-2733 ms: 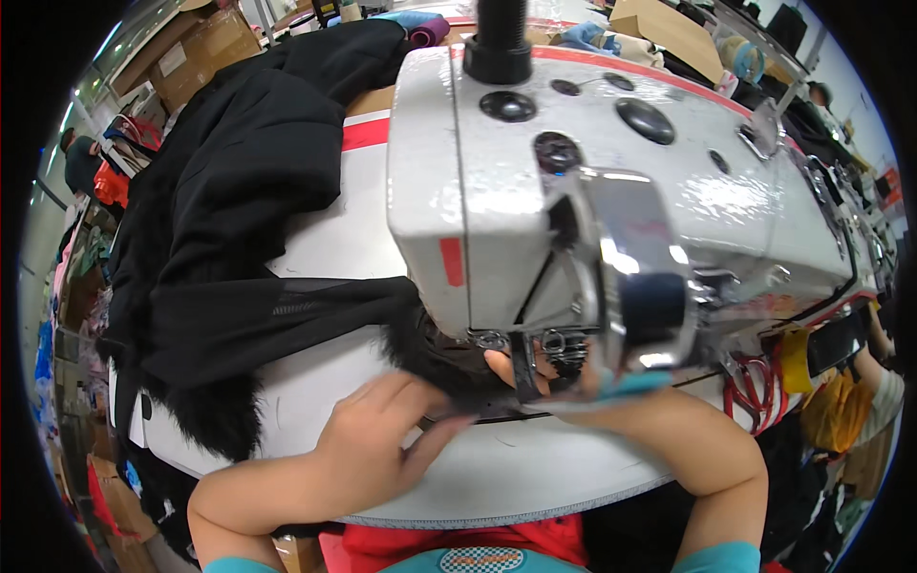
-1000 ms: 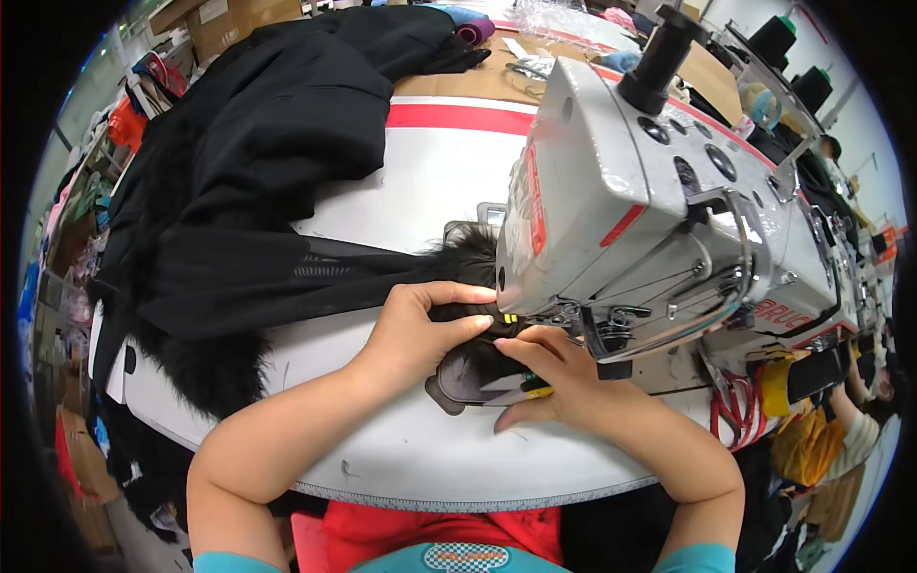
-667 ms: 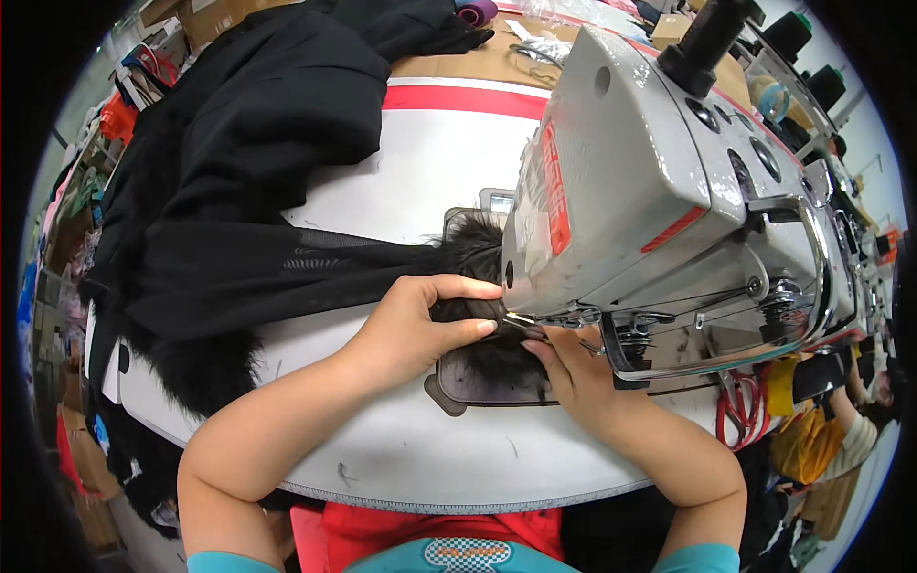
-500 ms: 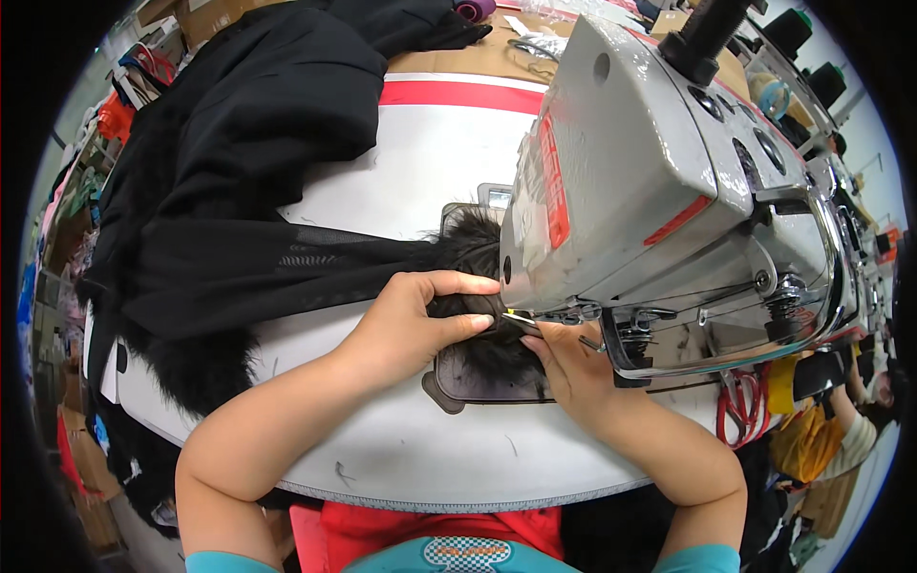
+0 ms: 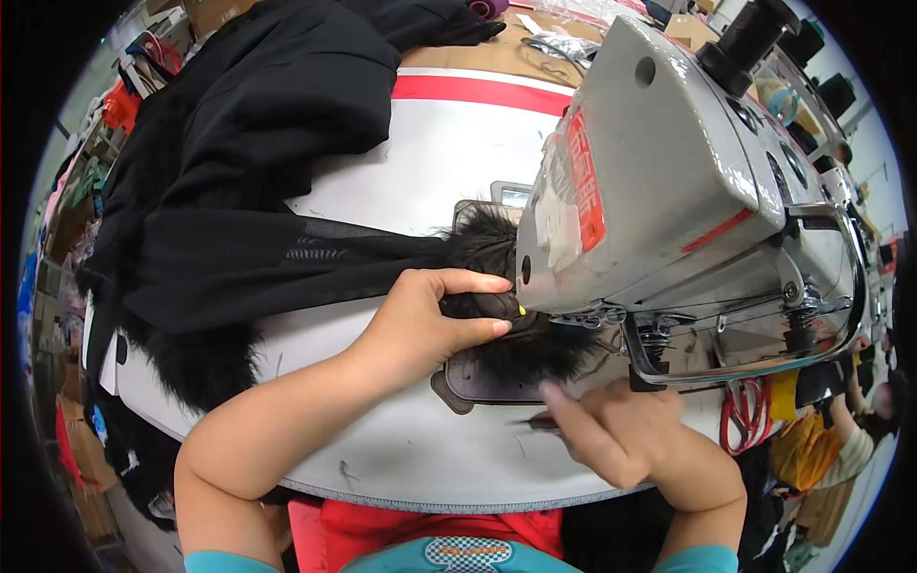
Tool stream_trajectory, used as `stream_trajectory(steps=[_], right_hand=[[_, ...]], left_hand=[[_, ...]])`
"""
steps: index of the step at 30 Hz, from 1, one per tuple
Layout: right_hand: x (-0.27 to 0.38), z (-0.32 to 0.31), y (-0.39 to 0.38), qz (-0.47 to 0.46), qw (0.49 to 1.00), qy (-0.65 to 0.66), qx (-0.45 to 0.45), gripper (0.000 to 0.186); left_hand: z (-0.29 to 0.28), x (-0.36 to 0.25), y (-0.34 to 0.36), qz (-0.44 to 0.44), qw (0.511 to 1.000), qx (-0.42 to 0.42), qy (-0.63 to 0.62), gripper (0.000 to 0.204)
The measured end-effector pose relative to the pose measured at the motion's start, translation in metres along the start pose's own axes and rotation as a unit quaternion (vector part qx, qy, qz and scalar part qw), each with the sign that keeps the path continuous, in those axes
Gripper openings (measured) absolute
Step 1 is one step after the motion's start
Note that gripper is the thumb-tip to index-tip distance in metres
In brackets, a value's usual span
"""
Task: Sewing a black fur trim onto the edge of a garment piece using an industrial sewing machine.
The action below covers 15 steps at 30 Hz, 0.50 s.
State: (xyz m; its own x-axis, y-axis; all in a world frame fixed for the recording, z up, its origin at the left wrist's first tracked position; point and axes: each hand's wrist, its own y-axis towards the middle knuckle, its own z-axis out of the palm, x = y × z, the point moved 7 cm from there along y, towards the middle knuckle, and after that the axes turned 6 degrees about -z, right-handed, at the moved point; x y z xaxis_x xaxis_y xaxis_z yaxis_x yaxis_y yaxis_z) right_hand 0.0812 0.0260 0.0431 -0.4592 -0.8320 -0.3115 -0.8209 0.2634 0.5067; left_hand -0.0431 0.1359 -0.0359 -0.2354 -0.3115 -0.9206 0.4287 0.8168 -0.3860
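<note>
Clutter flanks white table; left hand pinches cloth, right hand clutches dark tool.

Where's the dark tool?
Head view, right of centre: the dark tool is in the right hand, over the white tabletop, nearer the person than the black fur.

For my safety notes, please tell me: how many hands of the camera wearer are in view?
2. The left hand pinches black fur-trimmed fabric beside the industrial sewing machine; the right hand, blurred, is nearer the wearer, holding a slim dark tool. Neither is hidden.
</note>
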Motion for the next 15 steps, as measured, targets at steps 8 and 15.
stream_trajectory(steps=[8, 15], right_hand=[[-0.024, 0.075, -0.038, 0.225, 0.972, 0.065, 0.012, 0.029], [-0.029, 0.07, -0.037, 0.232, 0.966, 0.098, -0.052, 0.025]], left_hand=[[0.0, 0.001, 0.001, -0.005, 0.999, 0.01, -0.03, 0.033], [0.0, 0.001, 0.001, -0.003, 0.999, 0.016, -0.035, 0.032]])
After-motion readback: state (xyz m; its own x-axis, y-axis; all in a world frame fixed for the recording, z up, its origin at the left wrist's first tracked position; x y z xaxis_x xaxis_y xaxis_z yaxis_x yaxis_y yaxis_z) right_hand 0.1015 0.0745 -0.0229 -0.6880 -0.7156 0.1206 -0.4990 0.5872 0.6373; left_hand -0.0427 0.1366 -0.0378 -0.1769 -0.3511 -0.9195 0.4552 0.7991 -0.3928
